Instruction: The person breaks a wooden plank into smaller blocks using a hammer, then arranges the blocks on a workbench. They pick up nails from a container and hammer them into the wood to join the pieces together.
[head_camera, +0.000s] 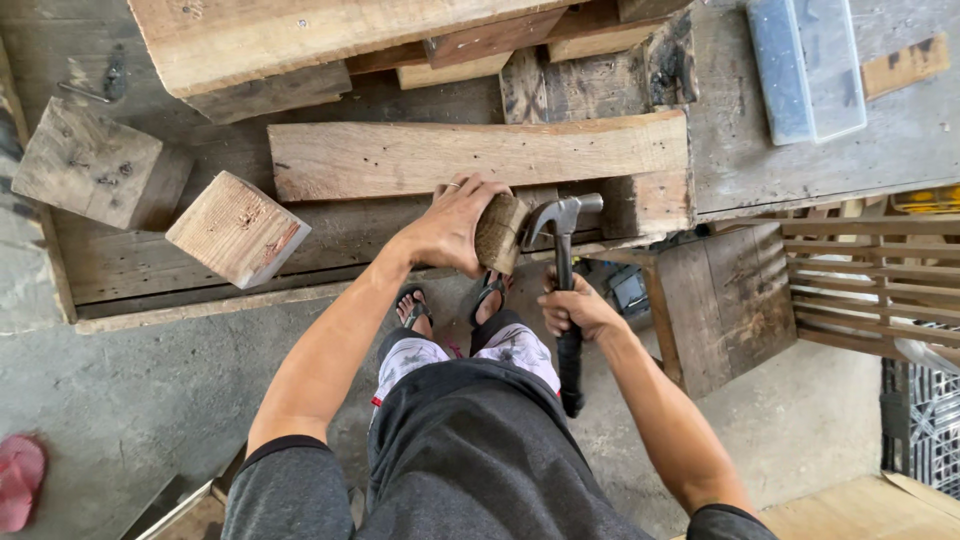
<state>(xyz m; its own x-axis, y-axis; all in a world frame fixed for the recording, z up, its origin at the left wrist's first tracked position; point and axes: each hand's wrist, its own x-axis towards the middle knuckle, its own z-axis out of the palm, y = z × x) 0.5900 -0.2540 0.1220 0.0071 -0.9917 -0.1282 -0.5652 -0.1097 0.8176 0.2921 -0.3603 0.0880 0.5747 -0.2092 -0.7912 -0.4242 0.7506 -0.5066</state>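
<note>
Left hand (452, 222) clamps small wood block (499, 232) at the bench edge, right hand (578, 308) fisted on claw hammer (562, 262) handle, head touching block's right side.

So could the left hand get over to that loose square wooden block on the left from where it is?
Probably yes. The left hand grips a small wood piece, so it is occupied, but bare bench lies between it and the square block.

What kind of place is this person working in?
Probably a rough woodworking shop or yard: the right hand grips a claw hammer, the left hand steadies a wood block, and planks lie about.
</note>
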